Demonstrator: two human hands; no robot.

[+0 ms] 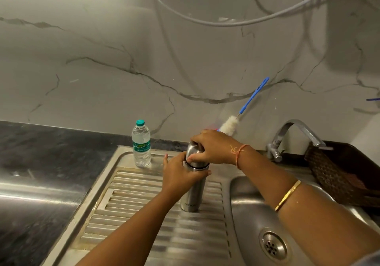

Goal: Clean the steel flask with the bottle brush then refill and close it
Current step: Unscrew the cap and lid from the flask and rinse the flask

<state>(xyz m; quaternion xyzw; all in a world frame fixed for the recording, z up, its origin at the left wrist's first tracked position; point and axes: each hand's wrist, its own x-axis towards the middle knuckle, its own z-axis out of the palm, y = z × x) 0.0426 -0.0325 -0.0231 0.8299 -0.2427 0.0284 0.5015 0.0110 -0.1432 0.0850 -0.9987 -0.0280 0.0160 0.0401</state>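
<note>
The steel flask [192,193] is stood upright on the ribbed drainboard [144,193] of a steel sink, close to the edge of the basin [253,200]. Its body is gripped by the left hand [181,173], whose fingers are wrapped round it just below the dark seam under the cap [194,149]. The cap is seated on the flask and is clasped from above by the right hand [213,148], with fingers and thumb curled round it. An orange thread [239,154] is tied at the right wrist, and a gold bangle [287,196] is worn further up that forearm.

Behind the right hand, the bottle brush [230,124] is leaned against the marbled wall [102,60], white bristles down and blue handle up to the right; it is touched by neither hand. A clear plastic water bottle [141,144] with a green cap is stood at the back of the drainboard, left of the flask and apart from it.

A drain [272,245] is set in the basin floor, and a chrome tap [296,134] is mounted behind the basin. A dark woven basket [333,173] is placed at the right, and a dark counter [41,152] is seen at the left. A white cable [205,19] is looped across the wall above.
</note>
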